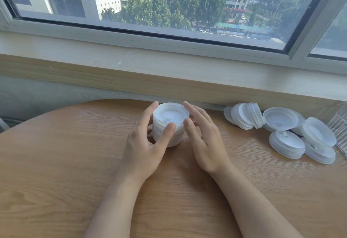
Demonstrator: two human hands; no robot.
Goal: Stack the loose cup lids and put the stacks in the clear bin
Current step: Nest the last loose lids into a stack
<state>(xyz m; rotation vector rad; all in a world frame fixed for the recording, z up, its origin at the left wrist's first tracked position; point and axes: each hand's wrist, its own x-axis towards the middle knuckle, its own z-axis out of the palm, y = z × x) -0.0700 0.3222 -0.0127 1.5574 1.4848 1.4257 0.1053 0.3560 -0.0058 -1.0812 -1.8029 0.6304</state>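
Observation:
A short stack of white cup lids (pixel 170 115) stands upright on the round wooden table (pixel 56 162), near its far edge. My left hand (pixel 144 147) grips the stack from the left, thumb on its front wall and fingers curled behind it. My right hand (pixel 206 140) is at the stack's right side with its fingers fairly straight, fingertips and thumb touching the rim. A corner of the clear ribbed bin (pixel 339 127) shows at the right frame edge.
More white lids lie at the right: a toppled row on edge (pixel 244 115) and several low stacks and loose lids (pixel 287 142) beside the bin. A pale windowsill (pixel 169 69) and window run behind the table.

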